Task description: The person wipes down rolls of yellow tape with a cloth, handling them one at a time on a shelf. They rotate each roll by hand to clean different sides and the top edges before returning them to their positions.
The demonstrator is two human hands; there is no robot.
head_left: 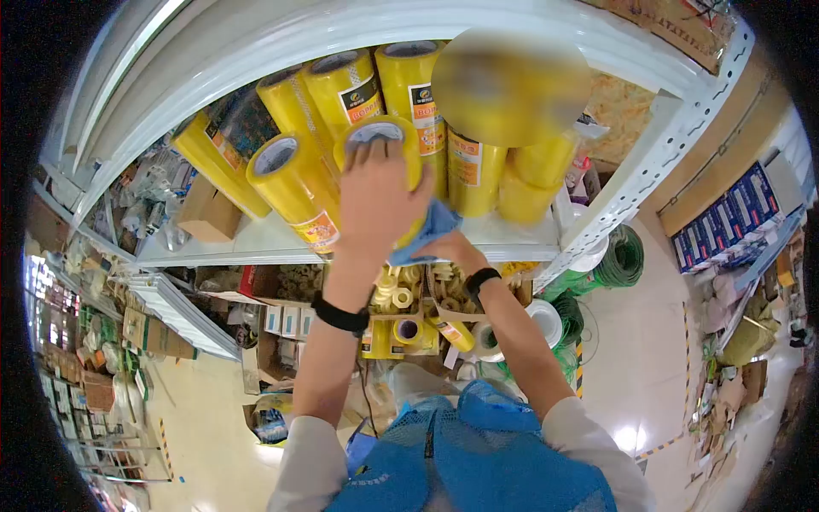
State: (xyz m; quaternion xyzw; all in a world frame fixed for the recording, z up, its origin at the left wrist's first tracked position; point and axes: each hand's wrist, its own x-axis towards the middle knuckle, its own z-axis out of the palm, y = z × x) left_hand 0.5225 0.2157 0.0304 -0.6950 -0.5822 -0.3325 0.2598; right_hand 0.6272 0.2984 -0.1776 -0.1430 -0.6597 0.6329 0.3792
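My left hand [381, 192] lies over the front of a yellow tape roll stack [375, 130], its fingers curled at the top rim near the core. Low on the right side of that stack, my right hand [452, 247] holds a blue cloth [438, 224] bunched against it. Behind and beside it stand several more yellow tape stacks with orange and black labels, one leaning at the left [294, 183] and one upright to the right [473, 171].
The white metal shelf [256, 248] has a perforated upright [648, 154] at its right. A cardboard box [209, 209] sits left on the shelf. Below are boxes of pale rings [397, 294] and small tape rolls [408, 331]. Green wire coils [621, 256] hang at the right.
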